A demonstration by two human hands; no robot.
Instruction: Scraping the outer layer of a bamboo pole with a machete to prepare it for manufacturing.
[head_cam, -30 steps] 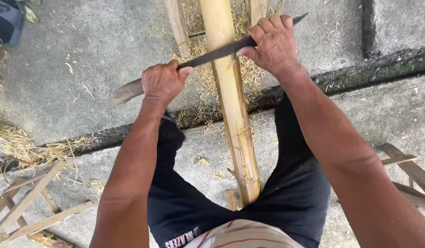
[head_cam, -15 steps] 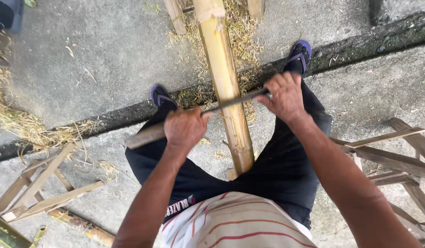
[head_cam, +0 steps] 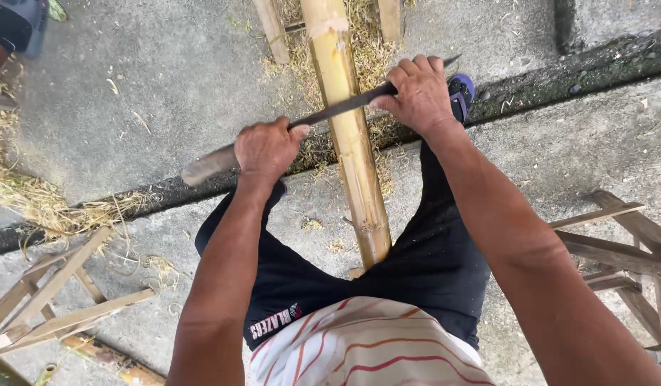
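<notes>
Across the bamboo pole (head_cam: 352,143), which runs from between the person's knees out over the concrete, a long dark blade (head_cam: 330,111) lies crosswise, the left hand (head_cam: 266,149) clenched on its handle end and the right hand (head_cam: 420,93) gripping its far end. Half a second ago the blade sat lower, nearer the lap; it now rests further up the pole, so the scraping stroke looks reset, with straw-coloured shavings (head_cam: 366,50) heaped beside the pole.
</notes>
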